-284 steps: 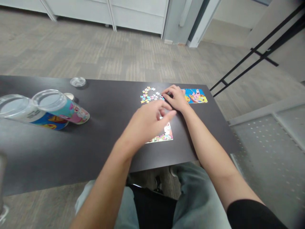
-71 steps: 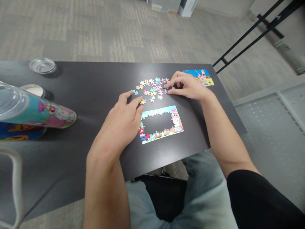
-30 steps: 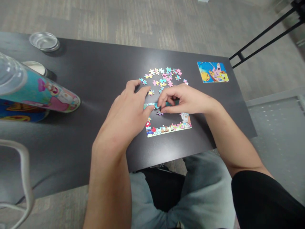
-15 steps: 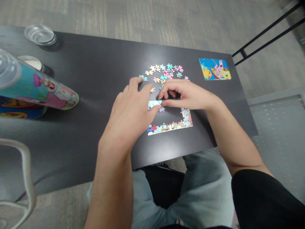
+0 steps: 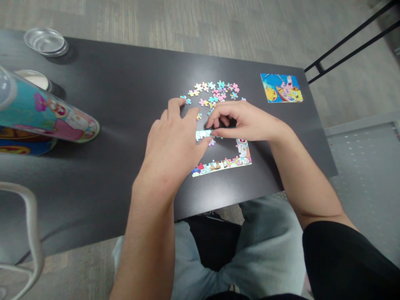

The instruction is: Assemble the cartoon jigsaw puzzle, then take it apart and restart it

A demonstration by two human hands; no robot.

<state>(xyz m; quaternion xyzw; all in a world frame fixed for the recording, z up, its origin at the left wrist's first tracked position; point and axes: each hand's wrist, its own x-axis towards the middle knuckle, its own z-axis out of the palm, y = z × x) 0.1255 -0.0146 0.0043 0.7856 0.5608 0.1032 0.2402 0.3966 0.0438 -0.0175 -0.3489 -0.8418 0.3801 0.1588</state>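
A partly assembled jigsaw puzzle (image 5: 223, 165) lies on the dark table, its bottom and right edges joined into a frame. My left hand (image 5: 170, 146) rests over its left side, fingers spread and thumb reaching inward along the top strip; it hides the left edge. From the right comes my right hand (image 5: 237, 121), fingers curled. Its thumb and fingertips close on the top strip (image 5: 203, 134) close to my left thumb. A loose piece (image 5: 211, 143) sits just inside the frame. Beyond both hands, several loose puzzle pieces (image 5: 220, 92) are scattered, some partly covered.
On the table (image 5: 131, 96), a picture card (image 5: 283, 88) lies far right. At left are a cartoon-printed cylinder (image 5: 62, 108), clear round lids (image 5: 46, 41) and a whitish round container (image 5: 34, 78). A white curved tube (image 5: 34, 225) stands near left. A black metal rail (image 5: 346, 43) borders the far right.
Both hands stay almost in place at the top strip. The whole view has shifted slightly, so the table items appear a little further left and up.
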